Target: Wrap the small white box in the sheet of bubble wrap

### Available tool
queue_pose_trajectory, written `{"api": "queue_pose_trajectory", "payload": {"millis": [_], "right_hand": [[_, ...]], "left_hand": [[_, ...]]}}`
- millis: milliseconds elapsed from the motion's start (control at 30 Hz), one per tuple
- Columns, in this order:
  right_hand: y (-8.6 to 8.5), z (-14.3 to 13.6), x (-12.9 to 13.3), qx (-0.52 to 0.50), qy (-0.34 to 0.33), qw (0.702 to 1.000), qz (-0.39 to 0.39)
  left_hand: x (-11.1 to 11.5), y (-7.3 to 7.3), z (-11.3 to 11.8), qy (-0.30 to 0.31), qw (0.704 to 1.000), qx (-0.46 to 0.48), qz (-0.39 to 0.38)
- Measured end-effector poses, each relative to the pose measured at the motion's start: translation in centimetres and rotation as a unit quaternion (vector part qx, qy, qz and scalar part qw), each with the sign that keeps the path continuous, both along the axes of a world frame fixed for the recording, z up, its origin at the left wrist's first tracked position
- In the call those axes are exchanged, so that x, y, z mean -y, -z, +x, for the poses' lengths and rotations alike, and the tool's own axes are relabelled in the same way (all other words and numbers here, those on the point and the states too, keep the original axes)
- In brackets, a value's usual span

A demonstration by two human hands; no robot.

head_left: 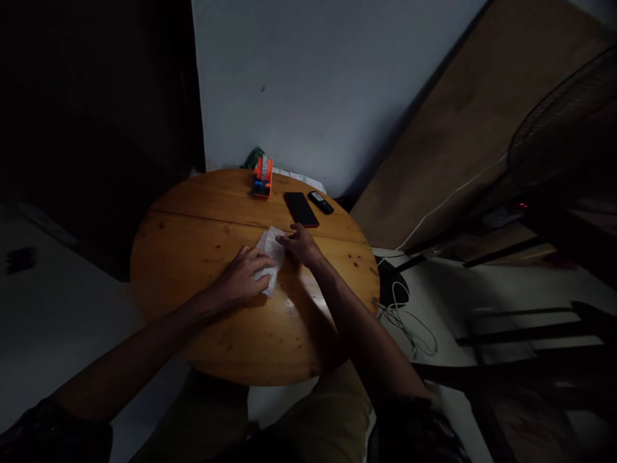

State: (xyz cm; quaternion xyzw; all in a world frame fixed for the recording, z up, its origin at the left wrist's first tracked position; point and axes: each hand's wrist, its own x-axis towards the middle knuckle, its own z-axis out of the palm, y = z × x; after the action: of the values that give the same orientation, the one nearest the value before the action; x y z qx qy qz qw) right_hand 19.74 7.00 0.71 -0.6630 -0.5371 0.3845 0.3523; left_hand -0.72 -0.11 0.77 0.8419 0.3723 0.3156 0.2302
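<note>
A folded piece of bubble wrap [268, 247], whitish and clear, lies near the middle of the round wooden table. Whether anything is inside it, I cannot make out. Across its left and lower side my left hand [245, 272] holds it with bent fingers, the thumb near its lower end. At the upper right edge, my right hand [301, 245] grips the wrap with the thumb on top, while some of its fingers are hidden. Just beyond my right hand lies a black phone [301, 209] with a red edge.
The round table [193, 276] stands against a pale wall. An orange tape dispenser [263, 177] sits at its far edge, and a dark keypad phone or remote [321, 202] is beside the black phone. To the right are a loose cable [409, 328], a leaning brown board [457, 122] and a fan [554, 122].
</note>
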Motion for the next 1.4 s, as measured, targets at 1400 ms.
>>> {"api": "queue_pose_trajectory", "payload": {"millis": [1400], "right_hand": [[-4.1, -4.0, 8.5, -0.214, -0.194, 0.947, 0.141]], "left_hand": [[2.6, 0.2, -0.6, -0.223, 0.974, 0.025, 0.005]]}}
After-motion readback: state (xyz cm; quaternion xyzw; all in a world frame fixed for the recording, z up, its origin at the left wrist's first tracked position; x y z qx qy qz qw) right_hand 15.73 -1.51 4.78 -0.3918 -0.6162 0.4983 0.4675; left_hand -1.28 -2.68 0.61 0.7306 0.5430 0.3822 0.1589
